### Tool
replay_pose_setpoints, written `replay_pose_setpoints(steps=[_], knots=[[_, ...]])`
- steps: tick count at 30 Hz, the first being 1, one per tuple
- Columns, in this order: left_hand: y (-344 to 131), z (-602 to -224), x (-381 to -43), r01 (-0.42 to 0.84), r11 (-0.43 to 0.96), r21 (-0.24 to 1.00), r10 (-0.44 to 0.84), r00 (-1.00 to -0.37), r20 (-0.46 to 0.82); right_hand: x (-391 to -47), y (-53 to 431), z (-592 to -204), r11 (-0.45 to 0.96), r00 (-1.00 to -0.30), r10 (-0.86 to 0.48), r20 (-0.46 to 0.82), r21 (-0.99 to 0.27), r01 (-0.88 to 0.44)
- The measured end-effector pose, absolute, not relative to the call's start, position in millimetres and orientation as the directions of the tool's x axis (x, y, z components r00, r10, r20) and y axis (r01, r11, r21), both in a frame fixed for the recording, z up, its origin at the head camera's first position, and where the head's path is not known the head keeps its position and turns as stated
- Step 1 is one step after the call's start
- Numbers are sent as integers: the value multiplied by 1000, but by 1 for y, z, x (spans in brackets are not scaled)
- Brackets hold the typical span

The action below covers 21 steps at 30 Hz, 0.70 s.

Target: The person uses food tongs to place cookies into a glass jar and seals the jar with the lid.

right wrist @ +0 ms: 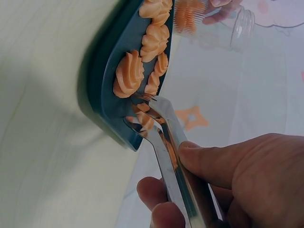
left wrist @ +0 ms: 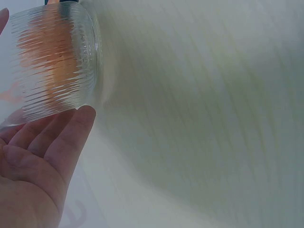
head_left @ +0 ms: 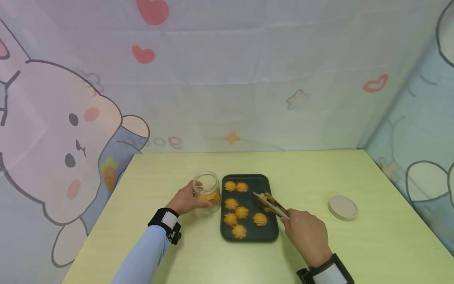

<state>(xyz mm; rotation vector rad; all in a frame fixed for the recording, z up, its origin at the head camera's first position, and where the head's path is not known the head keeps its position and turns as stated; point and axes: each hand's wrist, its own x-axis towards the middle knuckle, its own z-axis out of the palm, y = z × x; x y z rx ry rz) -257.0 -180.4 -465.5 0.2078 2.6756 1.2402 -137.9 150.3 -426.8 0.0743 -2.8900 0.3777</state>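
My left hand point(head_left: 186, 201) grips a ribbed glass jar point(head_left: 207, 192) standing on the table just left of a dark tray point(head_left: 248, 236). The jar point(left wrist: 52, 61) holds some orange cookies, and my left hand's fingers point(left wrist: 52, 137) curl along its side. Several swirled orange cookies point(head_left: 241, 212) lie on the tray. My right hand point(head_left: 298, 225) holds metal tongs point(head_left: 274, 204). In the right wrist view the tongs point(right wrist: 164, 137), held by my right hand point(right wrist: 171, 175), close their tips round a cookie point(right wrist: 144, 115) at the edge of the tray point(right wrist: 107, 71).
A round beige lid point(head_left: 342, 207) lies on the pale green table point(head_left: 319, 173) to the right of the tray. Cartoon-printed fabric walls point(head_left: 227, 79) close in the table at the back and both sides.
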Motion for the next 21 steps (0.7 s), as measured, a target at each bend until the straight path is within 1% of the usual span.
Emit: replay_pose_setpoints(steps=[11, 21], knots=[[-181, -464, -256, 56, 640, 766, 211, -972, -106, -138, 155, -425, 964, -966, -14, 257, -253, -81], [-180, -461, -255, 51, 618, 784, 214, -971, -105, -140, 154, -410, 958, -951, -22, 308, -265, -108]])
